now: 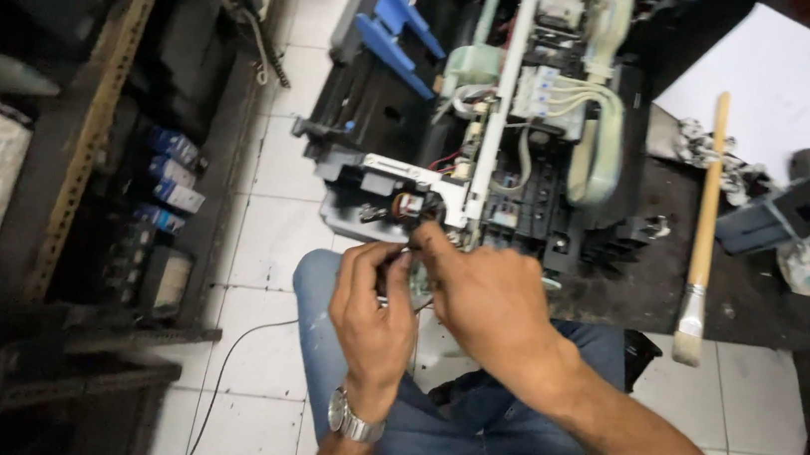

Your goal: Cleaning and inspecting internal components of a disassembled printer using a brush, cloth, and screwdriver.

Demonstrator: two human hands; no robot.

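Note:
An opened printer chassis (497, 117) with blue plastic arms, white ribbon cables and a black frame lies on the dark bench in front of me. My left hand (371, 309), with a wristwatch, grips a small dark tool or part (384, 281) just below the chassis's front edge. My right hand (483, 296) reaches over it, its fingertips pinched on a small black motor-like piece with red wires (417, 207) at the chassis's front corner. What the fingers pinch is partly hidden.
A wooden-handled paintbrush (704, 229) lies on the bench to the right, near a white sheet (791, 83) and grey metal parts (798, 214). Metal shelving (95, 125) with small boxes (169, 183) and a white roll stands left. White floor tiles and a thin cable (231, 360) lie below.

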